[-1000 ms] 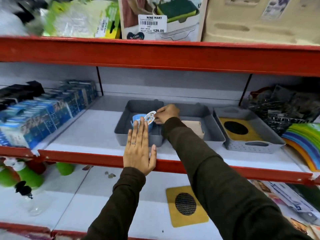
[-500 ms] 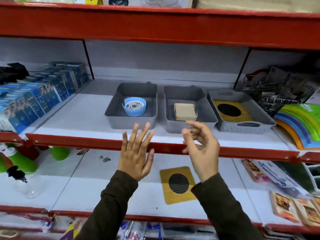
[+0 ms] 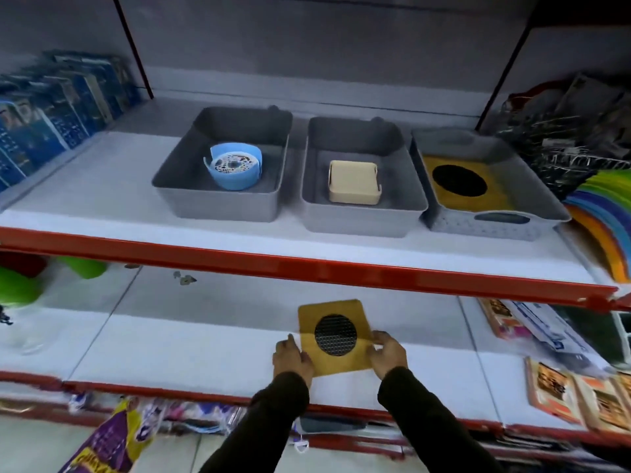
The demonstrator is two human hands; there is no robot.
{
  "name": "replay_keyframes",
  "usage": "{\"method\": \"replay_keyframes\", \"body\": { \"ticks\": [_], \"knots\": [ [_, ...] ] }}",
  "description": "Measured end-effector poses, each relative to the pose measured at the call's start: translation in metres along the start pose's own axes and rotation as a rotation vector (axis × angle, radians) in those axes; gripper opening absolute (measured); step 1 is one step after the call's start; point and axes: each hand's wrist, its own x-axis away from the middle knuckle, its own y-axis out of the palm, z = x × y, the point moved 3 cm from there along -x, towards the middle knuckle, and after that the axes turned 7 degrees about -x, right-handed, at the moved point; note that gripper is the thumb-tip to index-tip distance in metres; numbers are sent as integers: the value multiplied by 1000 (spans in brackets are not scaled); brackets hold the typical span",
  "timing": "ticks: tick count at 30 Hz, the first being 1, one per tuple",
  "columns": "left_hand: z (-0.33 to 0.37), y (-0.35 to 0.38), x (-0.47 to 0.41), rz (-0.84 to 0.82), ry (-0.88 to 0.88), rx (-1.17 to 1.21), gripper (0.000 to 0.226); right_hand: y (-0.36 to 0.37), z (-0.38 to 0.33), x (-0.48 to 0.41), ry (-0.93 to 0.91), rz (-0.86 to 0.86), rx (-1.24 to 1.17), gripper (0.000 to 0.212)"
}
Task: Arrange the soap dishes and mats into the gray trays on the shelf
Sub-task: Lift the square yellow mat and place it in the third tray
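Observation:
Three gray trays stand side by side on the upper shelf. The left tray [image 3: 177, 186] holds a round blue soap dish [image 3: 234, 170]. The middle tray [image 3: 362, 220] holds a square cream soap dish [image 3: 353, 181]. The right tray [image 3: 478, 223] holds a yellow mat with a black round centre [image 3: 459, 182]. On the lower shelf lies a second yellow mat with a black mesh circle [image 3: 336, 336]. My left hand [image 3: 291, 358] grips its left edge and my right hand [image 3: 387, 353] grips its right edge.
Blue boxed goods [image 3: 58, 110] fill the upper shelf's left end; wire racks [image 3: 563, 138] and rainbow-coloured plastic items [image 3: 604, 220] sit at the right. Green bottles [image 3: 20, 288] stand at the lower shelf's left, flat packets [image 3: 553, 387] at its right. A red rail [image 3: 307, 264] edges the upper shelf.
Both hands dropped from in front of the upper shelf to the lower shelf and took hold of the yellow mat's two sides. The view tilted downward.

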Motion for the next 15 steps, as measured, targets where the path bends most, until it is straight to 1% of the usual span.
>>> {"method": "replay_keyframes", "body": {
  "ticks": [3, 6, 8, 10, 12, 15],
  "knots": [
    [3, 4, -8, -13, -94, 198, 54, 1, 5, -11, 62, 14, -41, 39],
    [1, 2, -13, -91, -199, 351, 46, -4, 11, -12, 130, 6, -66, 38],
    [-2, -2, -11, -144, -255, 504, 40, -9, 16, -8, 154, -1, -92, 38],
    [-6, -6, 2, -135, -272, 643, 32, -18, 19, 4, 150, 1, -136, 38],
    [-11, -14, 21, -109, -275, 761, 29, -27, 18, 23, 122, 6, -230, 39],
    [-18, -37, 57, -63, -188, 876, 27, -42, 10, 62, 48, -6, -392, 39]
  ]
}}
